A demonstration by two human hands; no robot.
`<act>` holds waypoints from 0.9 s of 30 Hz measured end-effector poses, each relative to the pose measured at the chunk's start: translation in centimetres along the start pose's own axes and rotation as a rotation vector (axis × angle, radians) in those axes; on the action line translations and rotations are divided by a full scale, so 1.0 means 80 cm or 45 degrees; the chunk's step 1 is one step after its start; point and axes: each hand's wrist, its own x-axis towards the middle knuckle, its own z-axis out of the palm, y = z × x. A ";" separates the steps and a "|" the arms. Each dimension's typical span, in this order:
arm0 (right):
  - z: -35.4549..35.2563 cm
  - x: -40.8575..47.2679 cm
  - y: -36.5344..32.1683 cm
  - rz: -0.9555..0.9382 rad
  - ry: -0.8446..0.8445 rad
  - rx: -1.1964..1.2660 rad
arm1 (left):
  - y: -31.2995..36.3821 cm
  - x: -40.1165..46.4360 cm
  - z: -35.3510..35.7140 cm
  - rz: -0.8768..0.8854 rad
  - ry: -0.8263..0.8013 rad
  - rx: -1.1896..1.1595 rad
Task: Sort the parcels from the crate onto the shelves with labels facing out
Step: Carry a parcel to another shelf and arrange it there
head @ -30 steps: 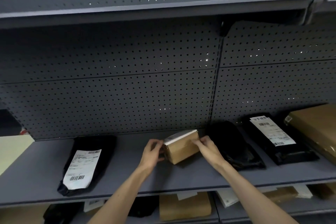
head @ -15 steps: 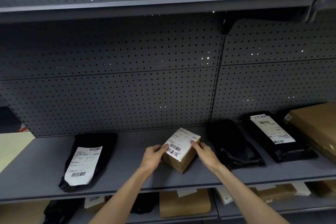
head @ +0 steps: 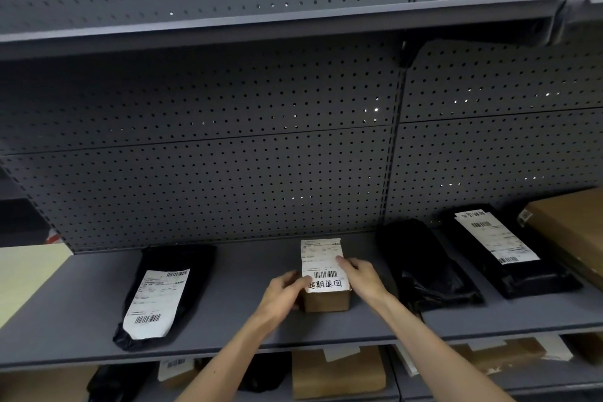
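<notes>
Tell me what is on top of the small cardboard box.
A white shipping label with a barcode and handwriting covers the top of the small cardboard box. The right hand and left hand hide its lower corners.

Small box point(head: 324, 298) (label up) between both hands, seemingly gripped.

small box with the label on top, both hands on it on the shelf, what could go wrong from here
1. The small box has its label facing up rather than toward the shelf front, so it may read poorly from the aisle.
2. It sits close to the black bag on its right; a nudge from the right hand could shift that bag.
3. The left hand covers the label's lower left corner and could scuff it.
</notes>
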 end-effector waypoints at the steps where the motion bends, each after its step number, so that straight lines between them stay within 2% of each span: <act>1: 0.003 -0.002 -0.002 -0.015 -0.032 0.016 | 0.000 -0.002 0.001 0.012 0.000 0.000; 7: 0.008 0.000 -0.026 -0.255 -0.012 0.144 | 0.020 -0.005 -0.001 0.306 0.075 -0.022; 15: -0.004 -0.008 -0.094 -0.485 0.020 0.306 | 0.095 -0.011 -0.015 0.603 0.206 -0.039; 19: -0.011 -0.013 -0.127 -0.593 0.039 0.349 | 0.122 -0.013 -0.021 0.695 0.232 -0.068; 27: -0.014 -0.015 -0.154 -0.671 0.052 0.369 | 0.149 -0.024 -0.026 0.732 0.212 -0.158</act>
